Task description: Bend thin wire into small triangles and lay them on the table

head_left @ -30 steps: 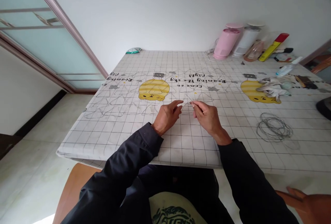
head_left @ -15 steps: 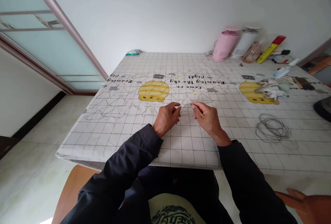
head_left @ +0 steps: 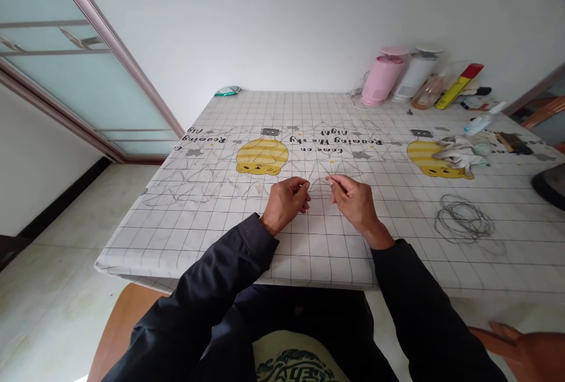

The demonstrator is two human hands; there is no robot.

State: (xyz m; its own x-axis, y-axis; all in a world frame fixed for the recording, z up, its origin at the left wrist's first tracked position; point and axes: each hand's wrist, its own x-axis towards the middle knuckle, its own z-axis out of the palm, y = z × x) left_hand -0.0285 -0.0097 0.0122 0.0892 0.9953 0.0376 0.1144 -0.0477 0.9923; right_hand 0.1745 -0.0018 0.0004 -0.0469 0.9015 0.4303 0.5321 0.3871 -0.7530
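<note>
My left hand (head_left: pixel 288 202) is closed in a pinch over the middle of the table, on a thin grey wire (head_left: pixel 314 171). My right hand (head_left: pixel 353 198) pinches the same wire a short way to the right, thumb and forefinger together. Between the hands the wire rises to a point just beyond the fingertips. Bent wire shapes (head_left: pixel 180 185) lie on the checked cloth to the left and beyond the hands. A loose coil of wire (head_left: pixel 464 219) rests to the right of my right hand.
Along the wall stand a pink cylinder (head_left: pixel 382 80), a white cylinder (head_left: pixel 414 76), a bottle (head_left: pixel 427 92) and a yellow-red box (head_left: pixel 459 86). A crumpled cloth (head_left: pixel 461 152) lies at the right, near a clear bottle (head_left: pixel 483 120). A green packet (head_left: pixel 227 91) sits at the far left corner.
The thumb and forefinger of my left hand have closed together at the wire. My right hand has stayed nearly still. The view has shifted slightly.
</note>
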